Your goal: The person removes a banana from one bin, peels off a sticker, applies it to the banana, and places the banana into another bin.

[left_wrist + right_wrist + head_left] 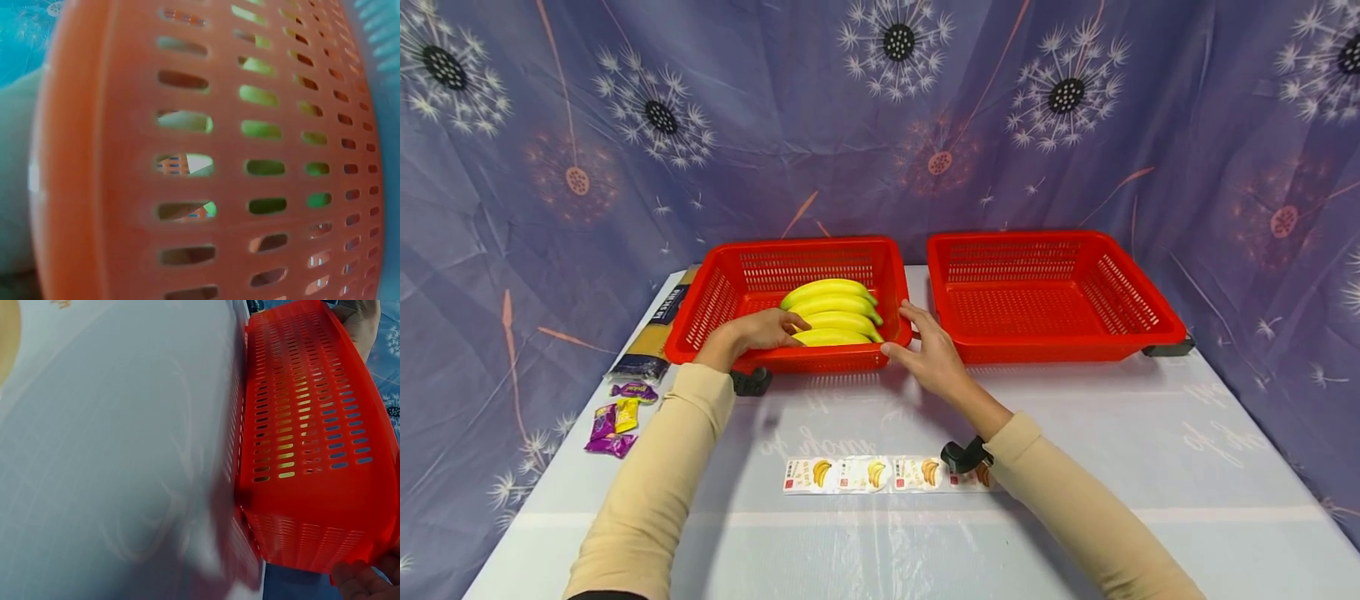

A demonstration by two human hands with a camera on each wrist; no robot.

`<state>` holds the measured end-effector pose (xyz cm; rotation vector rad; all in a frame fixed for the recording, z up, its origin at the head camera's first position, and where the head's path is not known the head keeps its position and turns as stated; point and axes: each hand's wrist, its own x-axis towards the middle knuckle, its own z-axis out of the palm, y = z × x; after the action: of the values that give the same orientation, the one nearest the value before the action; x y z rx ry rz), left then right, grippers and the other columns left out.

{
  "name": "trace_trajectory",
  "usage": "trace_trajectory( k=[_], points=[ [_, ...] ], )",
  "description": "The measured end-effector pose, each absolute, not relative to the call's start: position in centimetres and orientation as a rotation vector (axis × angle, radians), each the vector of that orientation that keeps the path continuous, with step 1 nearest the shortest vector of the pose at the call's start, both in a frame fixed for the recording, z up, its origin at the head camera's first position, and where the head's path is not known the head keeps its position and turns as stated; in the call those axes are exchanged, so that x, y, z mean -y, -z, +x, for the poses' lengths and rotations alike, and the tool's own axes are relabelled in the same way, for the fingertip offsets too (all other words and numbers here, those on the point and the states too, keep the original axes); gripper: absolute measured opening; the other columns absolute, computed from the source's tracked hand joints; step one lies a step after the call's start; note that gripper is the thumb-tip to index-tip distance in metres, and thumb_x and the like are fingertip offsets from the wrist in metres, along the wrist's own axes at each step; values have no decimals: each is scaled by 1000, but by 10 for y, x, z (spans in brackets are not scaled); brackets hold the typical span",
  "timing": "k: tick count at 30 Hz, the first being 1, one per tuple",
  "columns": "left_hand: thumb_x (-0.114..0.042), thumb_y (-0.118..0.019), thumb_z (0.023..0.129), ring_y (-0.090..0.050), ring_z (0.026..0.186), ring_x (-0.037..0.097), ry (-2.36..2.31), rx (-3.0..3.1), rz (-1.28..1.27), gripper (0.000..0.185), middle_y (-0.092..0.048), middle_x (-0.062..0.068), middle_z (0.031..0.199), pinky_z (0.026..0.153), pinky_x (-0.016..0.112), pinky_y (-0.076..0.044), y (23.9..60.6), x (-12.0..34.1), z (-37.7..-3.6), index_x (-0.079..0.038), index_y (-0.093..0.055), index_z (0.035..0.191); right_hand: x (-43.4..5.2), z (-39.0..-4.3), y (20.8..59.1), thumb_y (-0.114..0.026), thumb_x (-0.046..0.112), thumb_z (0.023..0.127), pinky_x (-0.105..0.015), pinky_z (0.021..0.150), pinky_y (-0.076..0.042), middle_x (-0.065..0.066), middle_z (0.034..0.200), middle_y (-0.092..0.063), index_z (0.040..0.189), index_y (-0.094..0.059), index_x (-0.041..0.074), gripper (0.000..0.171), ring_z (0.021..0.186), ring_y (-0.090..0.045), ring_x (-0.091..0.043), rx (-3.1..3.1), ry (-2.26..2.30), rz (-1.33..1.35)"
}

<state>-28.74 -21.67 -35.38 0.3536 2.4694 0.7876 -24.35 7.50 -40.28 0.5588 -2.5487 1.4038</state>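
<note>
Several yellow bananas (831, 304) lie side by side in the left red basket (805, 246), against its right half. My left hand (758, 330) reaches over the front rim, its fingers at the left ends of the nearer bananas; the rim partly covers it. In the left wrist view the basket's slotted wall (231, 187) fills most of the picture, with yellow and green showing through. My right hand (931, 354) is at the basket's front right corner, thumb by the front rim and fingers spread along the right side. In the right wrist view its fingertips (356, 581) are beside that corner.
A second red basket (1022, 308) stands to the right. At the left lie purple and yellow wrapped candies (613, 422) and a dark-and-gold packet (655, 337). A strip of banana-picture cards (872, 475) lies in front, partly under the right wrist strap. A patterned curtain (820, 125) hangs behind.
</note>
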Motion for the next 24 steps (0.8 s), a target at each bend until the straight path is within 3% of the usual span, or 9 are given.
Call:
trace_trajectory(
  k=[10, 16, 24],
  points=[
    [-19, -65, 87, -49, 124, 37, -708, -2657, 450, 50, -54, 24, 132, 103, 48, -40, 342, 216, -280, 2, -53, 131, -77, -243, 403, -73, 29, 82, -45, 98, -46, -4, 149, -40, 136, -46, 3, 66, 126, -50, -27, 2547, -1378, 574],
    [-20, -66, 86, -48, 122, 36, -758, -2760, 354, 53, -52, 21, 134, 100, 49, -41, 318, 225, -264, -2, -52, 133, -76, -243, 402, -72, 32, 82, -45, 99, -45, -3, 150, -39, 136, -47, 3, 66, 129, -48, -27, 2560, -1357, 570],
    [-25, -68, 86, -53, 96, 26, -887, -2911, 437, 52, -60, 13, 115, 80, 35, -45, 291, 232, -221, -11, -53, 134, -78, -241, 401, -71, 31, 83, -46, 100, -44, -3, 150, -39, 136, -47, 3, 65, 130, -47, -27, 2569, -1374, 562]
  ],
)
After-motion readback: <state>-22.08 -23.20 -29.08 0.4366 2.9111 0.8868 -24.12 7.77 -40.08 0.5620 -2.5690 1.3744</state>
